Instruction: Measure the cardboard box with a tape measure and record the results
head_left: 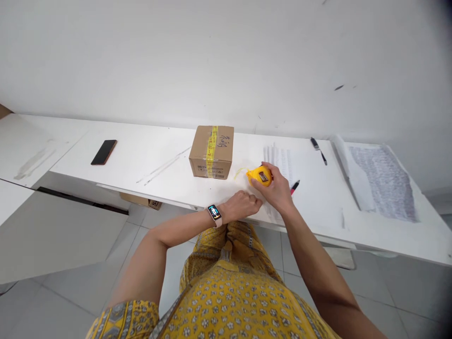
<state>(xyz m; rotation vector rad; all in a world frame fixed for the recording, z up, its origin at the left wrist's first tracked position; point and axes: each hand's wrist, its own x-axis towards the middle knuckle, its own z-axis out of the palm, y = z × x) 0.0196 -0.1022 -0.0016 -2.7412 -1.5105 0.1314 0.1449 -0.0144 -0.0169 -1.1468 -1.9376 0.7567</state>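
A yellow tape measure (260, 175) is in my right hand (277, 188), fingers wrapped round its case just above the white table. My left hand (240, 206), with a watch on the wrist, rests at the table's front edge, its fingers curled in; whether anything is inside them is hidden. To the left of the tape measure stands a closed cardboard box (221, 153) with yellow tape across its top and dark handwriting. Between box and tape measure, a faint yellow streak shows on the tabletop.
Printed sheets (314, 188) lie right of my right hand, with a red and black pen (294, 187) beside it. Farther right are a black pen (318, 150) and an open notebook (381, 181). A phone (104, 152) lies at the left. The wall runs behind the table (151, 162).
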